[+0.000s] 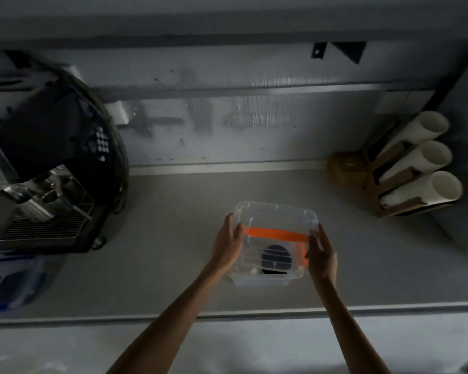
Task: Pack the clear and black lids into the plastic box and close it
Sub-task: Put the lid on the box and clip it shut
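A clear plastic box stands on the grey counter in the middle of the view. Its clear cover, with an orange clip strip across it, is tilted over the box, far edge raised. My left hand grips the cover's left edge and my right hand grips its right edge. Through the cover a black lid shows inside the box, with pale clear lids dimly seen beside it.
A black and steel coffee machine fills the left of the counter. Three stacks of white cups in a wooden holder lie at the right. A blue-rimmed container sits at the near left. The counter's front edge runs below the box.
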Available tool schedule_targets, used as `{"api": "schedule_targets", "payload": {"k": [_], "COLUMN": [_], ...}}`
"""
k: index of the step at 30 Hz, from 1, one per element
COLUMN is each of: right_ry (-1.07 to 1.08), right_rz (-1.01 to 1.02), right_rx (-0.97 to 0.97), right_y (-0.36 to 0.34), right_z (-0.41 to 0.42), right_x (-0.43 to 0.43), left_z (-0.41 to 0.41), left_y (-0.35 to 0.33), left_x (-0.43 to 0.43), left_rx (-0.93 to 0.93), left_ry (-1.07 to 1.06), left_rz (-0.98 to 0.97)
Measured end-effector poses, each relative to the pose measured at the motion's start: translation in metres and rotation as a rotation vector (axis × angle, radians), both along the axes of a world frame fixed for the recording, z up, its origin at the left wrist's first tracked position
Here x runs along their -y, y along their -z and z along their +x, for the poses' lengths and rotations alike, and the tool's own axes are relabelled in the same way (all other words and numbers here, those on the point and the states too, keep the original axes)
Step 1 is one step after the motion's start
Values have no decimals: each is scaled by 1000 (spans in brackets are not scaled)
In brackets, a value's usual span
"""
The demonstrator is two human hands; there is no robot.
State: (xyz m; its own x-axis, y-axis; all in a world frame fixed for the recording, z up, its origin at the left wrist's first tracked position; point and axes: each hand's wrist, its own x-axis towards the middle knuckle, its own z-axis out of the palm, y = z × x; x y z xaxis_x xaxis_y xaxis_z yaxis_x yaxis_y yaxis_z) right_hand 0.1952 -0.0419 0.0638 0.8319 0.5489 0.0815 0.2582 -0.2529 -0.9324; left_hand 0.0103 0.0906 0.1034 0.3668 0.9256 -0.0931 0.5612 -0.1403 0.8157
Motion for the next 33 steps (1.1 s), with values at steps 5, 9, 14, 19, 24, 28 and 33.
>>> {"api": "schedule_targets", "payload": {"k": [5,9,14,19,24,28,33], "right_ry": [-47,-46,-76,-140,-84,-73,-106], "right_rz": [7,14,-75,-285,-332,-352,-327], "right_rx": [70,135,315,283,122,132,208], "right_y": [4,12,17,16,32,38,42], "right_z": [-44,-59,-39,-16,-12,-7,-11], "right_x": [9,27,17,-22,-28,-30,-21], "left_z": [-45,-57,-37,-5,6,10,10], "left_y": [17,33,46,49,72,81,84], "left_x": [37,68,56,14,13,7,14], "left_rx": [232,298,224,53,-20,-126,-101], "left_ry": [-296,-344,-268,-230,-225,-216,-258], "left_rz": [125,279,309,185,140,114,133]}}
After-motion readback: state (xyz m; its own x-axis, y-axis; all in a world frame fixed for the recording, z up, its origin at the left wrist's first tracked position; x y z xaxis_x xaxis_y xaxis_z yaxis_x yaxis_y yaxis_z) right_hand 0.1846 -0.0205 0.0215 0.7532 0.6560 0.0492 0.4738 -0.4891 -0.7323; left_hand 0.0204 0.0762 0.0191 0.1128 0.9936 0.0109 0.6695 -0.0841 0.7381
